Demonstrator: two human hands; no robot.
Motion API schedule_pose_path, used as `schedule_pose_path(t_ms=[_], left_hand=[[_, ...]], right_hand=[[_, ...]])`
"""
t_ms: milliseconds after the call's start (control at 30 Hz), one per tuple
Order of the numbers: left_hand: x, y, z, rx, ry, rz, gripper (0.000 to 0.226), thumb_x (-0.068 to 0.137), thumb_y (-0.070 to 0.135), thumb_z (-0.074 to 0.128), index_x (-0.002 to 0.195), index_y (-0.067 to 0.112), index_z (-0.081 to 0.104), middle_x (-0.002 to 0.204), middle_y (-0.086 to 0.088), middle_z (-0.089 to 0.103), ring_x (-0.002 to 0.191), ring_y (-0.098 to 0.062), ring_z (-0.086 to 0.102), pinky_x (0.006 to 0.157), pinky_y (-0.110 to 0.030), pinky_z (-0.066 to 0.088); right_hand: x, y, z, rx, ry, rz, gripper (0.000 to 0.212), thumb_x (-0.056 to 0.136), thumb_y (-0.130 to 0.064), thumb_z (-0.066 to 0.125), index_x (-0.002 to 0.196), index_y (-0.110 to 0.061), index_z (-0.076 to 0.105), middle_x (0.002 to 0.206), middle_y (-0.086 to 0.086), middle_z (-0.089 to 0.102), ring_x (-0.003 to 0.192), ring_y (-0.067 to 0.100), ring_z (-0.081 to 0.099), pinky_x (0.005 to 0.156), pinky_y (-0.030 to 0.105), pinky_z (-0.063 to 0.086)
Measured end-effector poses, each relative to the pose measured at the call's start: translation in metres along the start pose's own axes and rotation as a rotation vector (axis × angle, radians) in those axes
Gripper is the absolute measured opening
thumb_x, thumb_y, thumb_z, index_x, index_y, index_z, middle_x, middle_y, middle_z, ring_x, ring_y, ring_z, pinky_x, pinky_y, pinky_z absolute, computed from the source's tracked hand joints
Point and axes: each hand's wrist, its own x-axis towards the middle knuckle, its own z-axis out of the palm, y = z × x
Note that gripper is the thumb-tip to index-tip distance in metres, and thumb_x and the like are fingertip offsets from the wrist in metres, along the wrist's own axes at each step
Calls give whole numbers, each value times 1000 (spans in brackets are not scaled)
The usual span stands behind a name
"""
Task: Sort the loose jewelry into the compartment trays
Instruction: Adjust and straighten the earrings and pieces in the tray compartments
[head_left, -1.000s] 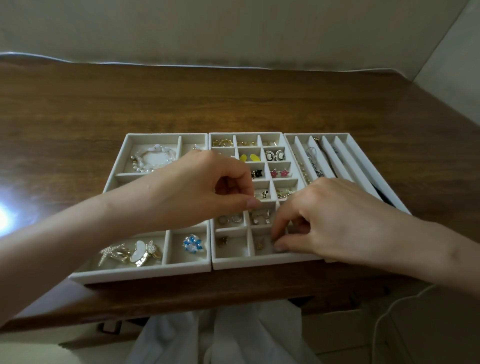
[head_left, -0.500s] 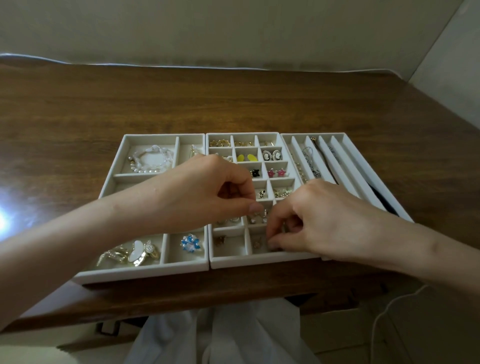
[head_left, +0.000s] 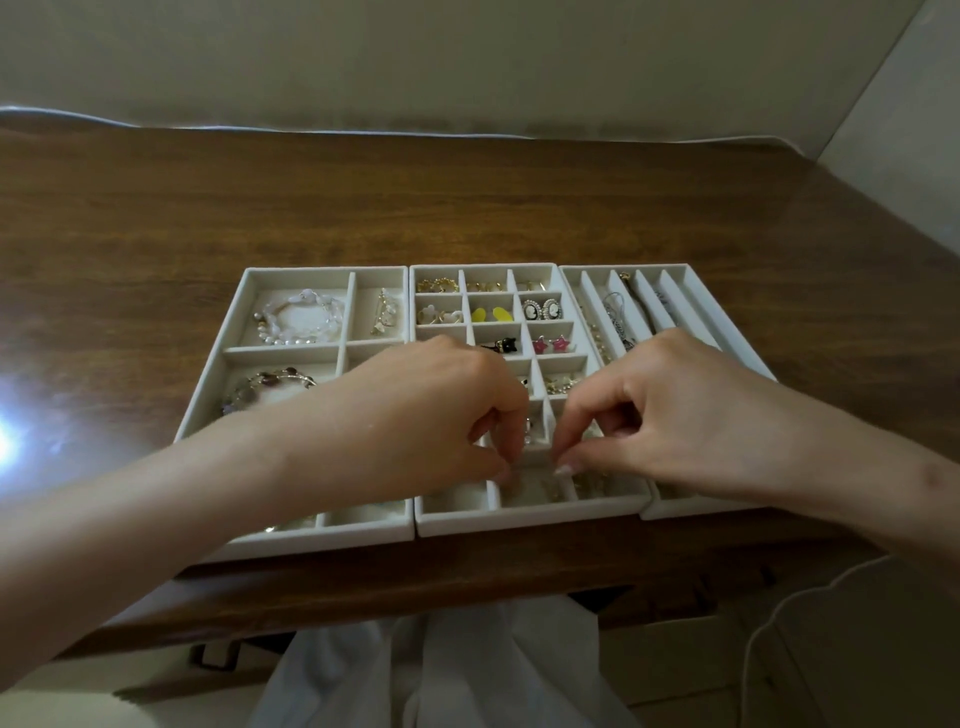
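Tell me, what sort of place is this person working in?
Most likely a room in a home, not a workshop: a brown wooden table set against a plain wall, with three white compartment trays of earrings, bracelets and chains laid out near its front edge. Which room I cannot tell.

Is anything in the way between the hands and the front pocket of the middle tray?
Nothing visible. The left hand and right hand have their fingertips right at the front-centre compartment of the middle tray, which is open on top.
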Motion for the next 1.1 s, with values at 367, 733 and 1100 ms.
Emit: schedule_pose_path(t_ms=[367, 733, 1100], left_hand=[[16, 18, 13, 359, 19, -7, 18, 88, 41, 51, 96, 28, 61, 97, 7, 59, 93, -18, 59, 65, -26, 39], [12, 13, 14, 249, 54, 1, 15, 88, 42, 52, 94, 33, 61, 93, 9, 60, 89, -12, 57, 56, -18, 32], [3, -6, -14, -120, 189, -87, 12, 79, 38, 64, 73, 28, 64, 51, 9, 50, 60, 3, 49, 56, -9, 38]], right_hand=[[0, 0, 4, 17, -34, -6, 8, 77, -36, 72, 86, -35, 74, 56, -22, 56, 61, -1, 54, 53, 15, 34], [2, -9, 4, -64, -33, 29, 11, 80, -36, 70, 90, -34, 74, 57, -14, 54, 60, 0, 53, 53, 14, 33], [5, -25, 5, -333, -60, -45, 10, 88, -31, 58, 87, -30, 68, 71, -12, 58, 67, 3, 53, 57, 9, 34]])
